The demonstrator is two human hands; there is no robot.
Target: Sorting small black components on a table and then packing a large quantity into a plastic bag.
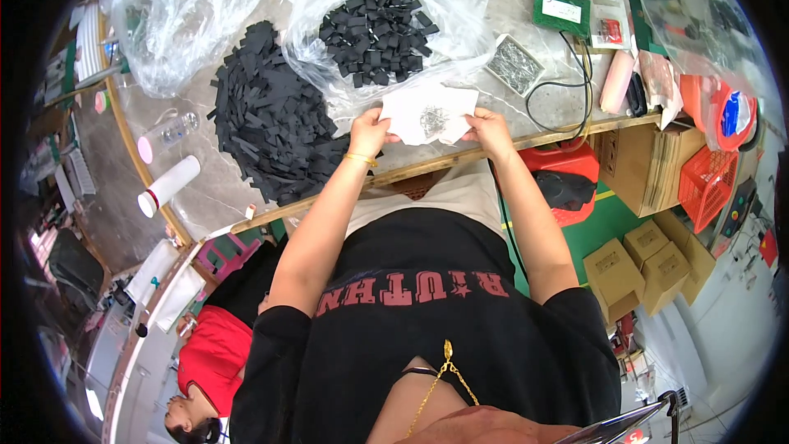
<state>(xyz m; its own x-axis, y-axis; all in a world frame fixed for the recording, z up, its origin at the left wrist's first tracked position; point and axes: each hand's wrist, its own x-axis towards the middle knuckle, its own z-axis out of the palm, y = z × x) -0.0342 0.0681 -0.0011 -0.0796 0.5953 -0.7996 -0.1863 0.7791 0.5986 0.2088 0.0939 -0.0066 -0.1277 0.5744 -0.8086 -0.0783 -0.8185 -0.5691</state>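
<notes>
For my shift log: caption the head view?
Both hands, left hand and right hand, hold a white sheet carrying small metal bits.

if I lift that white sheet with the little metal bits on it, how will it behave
The white sheet looks thin, so it would probably sag between the left hand and right hand. The small metal bits lie loose at its middle and could slide off if it tilts.

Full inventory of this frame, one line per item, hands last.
paper sheet: one, white, small metal parts heaped on it, held over the table edge
black strips: large loose pile, table left
black pieces in clear bag: one heap, table centre
tray of metal pins: one, grey, right of the bag
white tube: one, table left edge
cardboard boxes: several, brown, floor right
left hand: holds the sheet's left edge
right hand: holds the sheet's right edge
</notes>
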